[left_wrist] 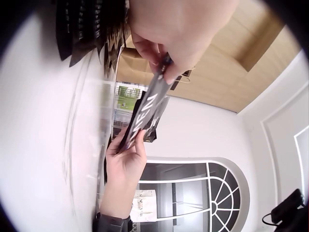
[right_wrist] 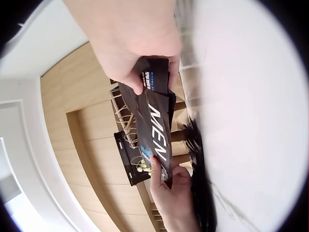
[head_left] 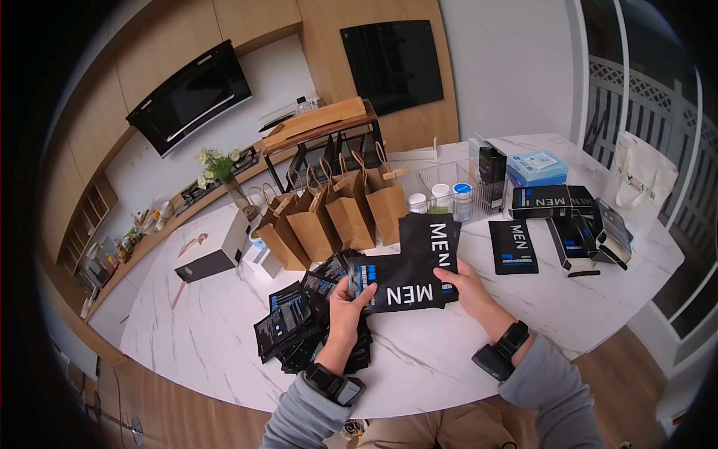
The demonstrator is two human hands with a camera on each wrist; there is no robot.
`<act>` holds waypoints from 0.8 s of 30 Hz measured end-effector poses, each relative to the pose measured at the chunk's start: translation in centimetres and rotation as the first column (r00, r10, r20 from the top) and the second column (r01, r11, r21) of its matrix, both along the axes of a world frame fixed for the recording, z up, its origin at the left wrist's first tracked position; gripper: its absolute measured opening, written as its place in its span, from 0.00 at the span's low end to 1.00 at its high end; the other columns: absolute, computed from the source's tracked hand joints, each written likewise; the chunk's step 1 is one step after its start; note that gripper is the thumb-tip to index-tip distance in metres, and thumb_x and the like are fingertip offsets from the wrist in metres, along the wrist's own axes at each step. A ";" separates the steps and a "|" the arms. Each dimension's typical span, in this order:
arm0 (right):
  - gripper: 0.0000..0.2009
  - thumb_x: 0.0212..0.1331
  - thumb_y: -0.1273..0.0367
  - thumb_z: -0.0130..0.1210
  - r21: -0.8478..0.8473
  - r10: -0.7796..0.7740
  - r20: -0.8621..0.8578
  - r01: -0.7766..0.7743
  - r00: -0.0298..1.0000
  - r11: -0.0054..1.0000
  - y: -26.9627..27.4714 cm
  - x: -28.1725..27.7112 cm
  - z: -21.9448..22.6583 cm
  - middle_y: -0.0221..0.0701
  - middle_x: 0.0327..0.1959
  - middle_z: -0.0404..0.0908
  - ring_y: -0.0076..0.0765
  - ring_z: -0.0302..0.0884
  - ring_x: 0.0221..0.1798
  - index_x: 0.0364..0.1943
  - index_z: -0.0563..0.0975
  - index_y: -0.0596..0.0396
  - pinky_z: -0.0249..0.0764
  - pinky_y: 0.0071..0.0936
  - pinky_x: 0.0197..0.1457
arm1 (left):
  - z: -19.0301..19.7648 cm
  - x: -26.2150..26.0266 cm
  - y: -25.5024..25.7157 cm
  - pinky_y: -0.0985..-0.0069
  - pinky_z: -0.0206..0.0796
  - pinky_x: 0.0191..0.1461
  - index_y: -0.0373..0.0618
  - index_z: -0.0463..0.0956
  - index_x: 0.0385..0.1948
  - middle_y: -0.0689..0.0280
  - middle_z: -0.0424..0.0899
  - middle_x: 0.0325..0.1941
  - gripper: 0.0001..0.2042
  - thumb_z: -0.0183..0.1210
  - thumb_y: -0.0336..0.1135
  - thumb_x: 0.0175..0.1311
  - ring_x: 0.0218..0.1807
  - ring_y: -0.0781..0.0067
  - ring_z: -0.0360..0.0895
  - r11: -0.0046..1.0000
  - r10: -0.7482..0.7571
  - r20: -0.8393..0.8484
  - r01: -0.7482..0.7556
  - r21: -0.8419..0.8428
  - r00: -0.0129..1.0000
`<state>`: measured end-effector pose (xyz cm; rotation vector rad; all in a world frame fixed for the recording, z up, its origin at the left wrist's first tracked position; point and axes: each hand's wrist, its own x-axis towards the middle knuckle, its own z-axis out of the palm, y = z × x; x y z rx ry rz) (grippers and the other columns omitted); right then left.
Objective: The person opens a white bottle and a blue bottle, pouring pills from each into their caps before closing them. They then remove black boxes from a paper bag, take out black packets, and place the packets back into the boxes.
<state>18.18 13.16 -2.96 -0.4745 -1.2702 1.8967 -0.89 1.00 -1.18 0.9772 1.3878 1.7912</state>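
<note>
Pinched between thumb and fingers of the left hand (head_left: pixel 344 322) is a flat black packet (head_left: pixel 393 273), held sideways, with white "MEN" lettering and small blue print. The right hand (head_left: pixel 471 292) grips more black packets (head_left: pixel 422 232) of the same kind, turned upright. In the head view the sideways packet overlaps the upright ones, and both wrist views show the packets together between the two hands. Below and beside the left hand lies a loose pile of black packets (head_left: pixel 288 322). One single packet (head_left: pixel 512 251) lies flat to the right of the right hand.
Brown paper bags (head_left: pixel 348 213) with handles stand in a row behind the hands. A clear bin (head_left: pixel 441 179) holds white-capped bottles. Black "MEN" boxes (head_left: pixel 546 203), blue packs (head_left: pixel 537 166) and a white bag (head_left: pixel 642 172) sit at right; a white-and-grey box (head_left: pixel 213 247) is at left.
</note>
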 end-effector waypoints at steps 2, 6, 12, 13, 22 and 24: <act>0.14 0.53 0.71 0.55 -0.021 -0.072 -0.048 0.071 0.996 0.997 0.2 0.0 0.0 0.27 0.42 0.75 0.21 0.70 0.45 0.45 0.71 0.57 0.64 0.21 0.50 | -0.3 -0.2 -0.2 0.89 0.62 0.35 0.43 0.73 0.37 0.74 0.77 0.29 0.08 0.56 0.29 0.56 0.29 0.88 0.71 0.999 -0.043 0.025 0.043 -0.007 0.999; 0.12 0.56 0.69 0.52 -0.026 -0.067 -0.063 0.066 0.996 0.998 0.0 0.2 0.4 0.25 0.41 0.75 0.18 0.69 0.45 0.44 0.71 0.56 0.64 0.20 0.50 | -0.1 0.3 -0.2 0.90 0.51 0.13 0.46 0.72 0.33 0.74 0.74 0.23 0.12 0.45 0.45 0.65 0.18 0.90 0.65 0.999 -0.038 0.061 0.038 -0.003 0.997; 0.14 0.58 0.68 0.51 -0.061 -0.015 -0.082 0.010 0.997 0.998 0.4 -0.1 -0.4 0.24 0.42 0.74 0.19 0.70 0.42 0.46 0.70 0.57 0.66 0.19 0.47 | 0.5 0.3 0.0 0.88 0.67 0.20 0.43 0.65 0.42 0.66 0.78 0.30 0.10 0.47 0.37 0.65 0.21 0.79 0.75 0.995 0.035 0.162 -0.049 0.081 0.986; 0.15 0.58 0.68 0.51 -0.052 0.006 -0.072 -0.010 0.997 0.999 0.1 -0.2 -0.2 0.25 0.43 0.74 0.20 0.71 0.43 0.47 0.69 0.57 0.67 0.19 0.47 | 0.5 0.3 0.0 0.87 0.70 0.24 0.41 0.64 0.42 0.63 0.79 0.32 0.10 0.48 0.34 0.64 0.25 0.74 0.78 0.996 -0.033 0.150 0.020 0.087 0.988; 0.18 0.54 0.68 0.56 -0.047 0.160 0.086 -0.157 0.983 0.987 -0.2 -0.3 -0.5 0.28 0.45 0.74 0.22 0.71 0.46 0.49 0.68 0.57 0.67 0.22 0.50 | -0.2 2.6 -0.1 0.87 0.71 0.26 0.39 0.60 0.50 0.66 0.77 0.38 0.23 0.60 0.26 0.53 0.31 0.81 0.77 0.973 -0.189 -0.020 0.185 -0.135 0.982; 0.18 0.53 0.69 0.56 0.010 0.080 0.116 -0.082 0.990 0.997 -0.4 -0.2 -0.2 0.28 0.45 0.74 0.23 0.71 0.46 0.48 0.68 0.57 0.66 0.23 0.51 | 0.1 2.6 -0.3 0.86 0.71 0.27 0.39 0.59 0.51 0.65 0.77 0.39 0.25 0.61 0.26 0.52 0.32 0.81 0.76 0.960 -0.245 -0.076 0.231 -0.160 0.966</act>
